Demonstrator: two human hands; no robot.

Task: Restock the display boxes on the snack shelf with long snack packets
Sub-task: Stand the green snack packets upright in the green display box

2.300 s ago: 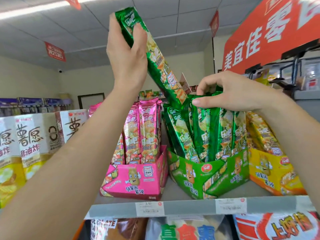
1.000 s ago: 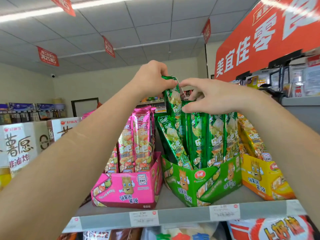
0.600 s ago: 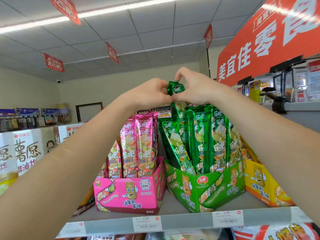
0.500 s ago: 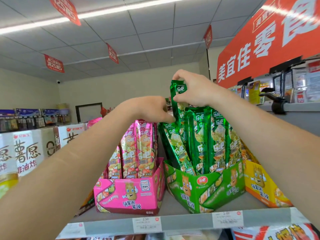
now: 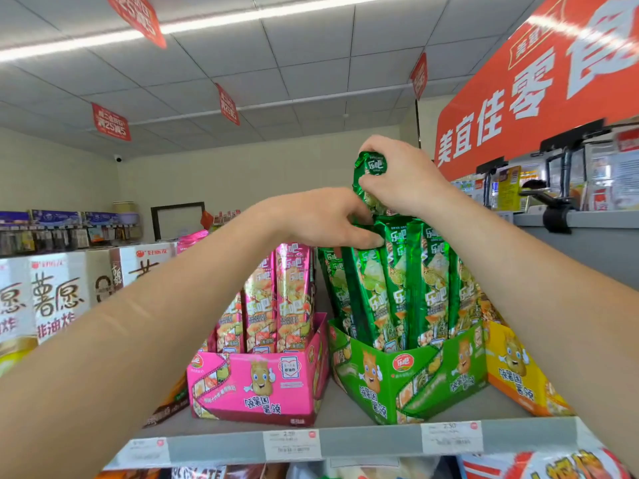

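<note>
Right hand (image 5: 404,183) has its fingers and thumb curled round the top end of one green packet (image 5: 370,169), gripping it at the crimped seal, and holds it above the green display box (image 5: 397,378) on the shelf (image 5: 363,444). That packet's long axis runs close to upright, leaning slightly, its upper end toward the ceiling and its lower part dropping behind the hand into the row of standing green packets (image 5: 428,281); how deep its foot sits is hidden. So the thing lies straight below the gripping hand, and the slot it wants lies further down along that same line. Left hand (image 5: 321,217) is lower and just beside the right, reaching in from the left with thumb and fingers at the tops of the standing packets, touching them; whether it pinches one or only presses them aside I cannot tell. My judgement: the coming move is a push downward along the packet's length, the right hand being the one that carries it, the left making room. Tilt is the risk, since a leaning packet may snag on its neighbours' tops. Pink display box (image 5: 262,385) stands just left of the green one, a yellow display box (image 5: 518,371) just right
</note>
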